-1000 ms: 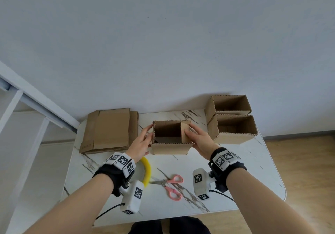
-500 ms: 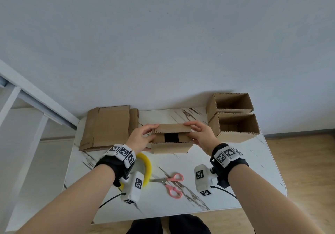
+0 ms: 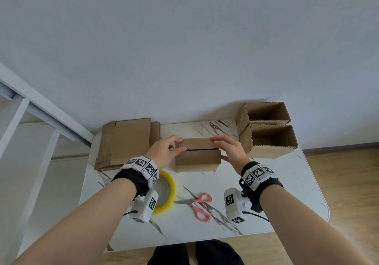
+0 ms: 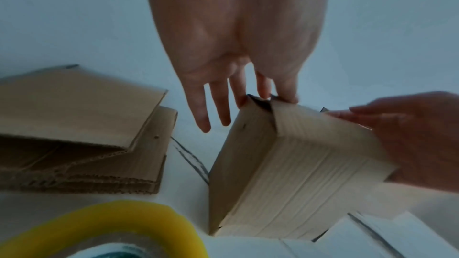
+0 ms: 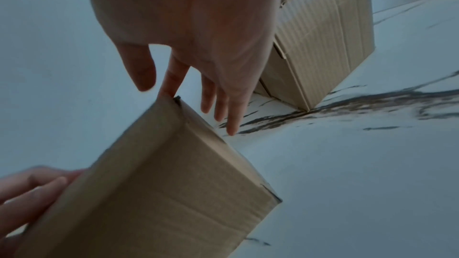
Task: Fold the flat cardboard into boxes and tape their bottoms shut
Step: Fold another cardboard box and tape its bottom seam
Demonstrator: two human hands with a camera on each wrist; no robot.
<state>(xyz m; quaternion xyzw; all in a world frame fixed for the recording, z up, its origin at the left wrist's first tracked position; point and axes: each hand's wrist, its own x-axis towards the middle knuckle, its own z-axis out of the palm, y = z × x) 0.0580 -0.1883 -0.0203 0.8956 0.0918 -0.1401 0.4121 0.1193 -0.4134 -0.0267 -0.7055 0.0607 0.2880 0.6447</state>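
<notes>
- Presently, left hand [image 3: 164, 152] and right hand [image 3: 230, 150], fingers straight, press the box [image 3: 198, 158] flaps shut.
- Letting go for the tape roll [image 3: 166, 195] at 7 o'clock could spring the flaps open.

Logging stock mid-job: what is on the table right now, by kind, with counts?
Box being folded, under both hands: 1
Finished open boxes: 2
Flat cardboard stack: 1, sheet count unclear
Yellow tape roll: 1
Pink-handled scissors: 1
Total: 6
</notes>
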